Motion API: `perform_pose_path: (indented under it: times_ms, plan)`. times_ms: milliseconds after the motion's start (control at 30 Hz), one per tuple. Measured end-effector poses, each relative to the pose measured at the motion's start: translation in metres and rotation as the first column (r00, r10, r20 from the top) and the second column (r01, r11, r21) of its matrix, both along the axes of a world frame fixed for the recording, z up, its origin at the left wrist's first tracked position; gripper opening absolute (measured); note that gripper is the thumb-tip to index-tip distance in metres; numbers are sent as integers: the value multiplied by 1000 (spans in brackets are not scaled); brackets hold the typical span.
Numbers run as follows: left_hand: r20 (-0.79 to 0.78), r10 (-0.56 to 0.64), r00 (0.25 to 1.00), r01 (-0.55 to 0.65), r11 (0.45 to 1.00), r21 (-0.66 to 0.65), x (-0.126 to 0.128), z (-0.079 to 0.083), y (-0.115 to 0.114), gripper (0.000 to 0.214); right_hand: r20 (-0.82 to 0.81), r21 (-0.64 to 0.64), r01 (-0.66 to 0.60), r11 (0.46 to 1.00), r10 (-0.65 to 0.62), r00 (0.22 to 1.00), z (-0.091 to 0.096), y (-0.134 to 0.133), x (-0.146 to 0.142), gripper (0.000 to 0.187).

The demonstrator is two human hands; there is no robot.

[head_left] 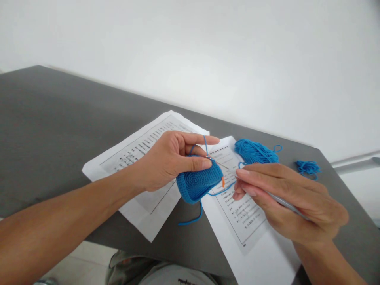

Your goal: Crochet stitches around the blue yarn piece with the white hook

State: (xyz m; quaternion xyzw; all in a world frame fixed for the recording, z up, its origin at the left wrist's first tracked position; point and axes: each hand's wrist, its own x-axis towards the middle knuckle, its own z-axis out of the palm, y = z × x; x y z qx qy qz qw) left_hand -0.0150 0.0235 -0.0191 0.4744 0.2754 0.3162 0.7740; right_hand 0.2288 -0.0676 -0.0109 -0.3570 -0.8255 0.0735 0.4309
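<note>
My left hand pinches a round blue crocheted piece between thumb and fingers, with the blue yarn looped over its outstretched index finger. An orange stitch marker hangs at the piece's right edge. My right hand is closed around a thin silver crochet hook, whose tip reaches into the top edge of the piece. A strand of yarn trails from the piece down toward the table edge.
Two printed paper sheets lie on the grey table under my hands. A blue yarn skein sits behind my right hand, and a small blue yarn scrap lies further right. A white wall stands behind.
</note>
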Motion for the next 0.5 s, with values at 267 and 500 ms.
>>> perform_pose_path:
  times_ms: [267, 500]
  plan:
    - [-67, -49, 997, 52, 998, 48, -3, 1, 4, 55, 29, 7, -13, 1000, 12, 1000, -1, -1, 8, 59]
    - [-109, -103, 989, 109, 993, 49, -5, 2, 9, 52, 130, 9, 24, 1000, -25, 991, 5, -7, 10, 58]
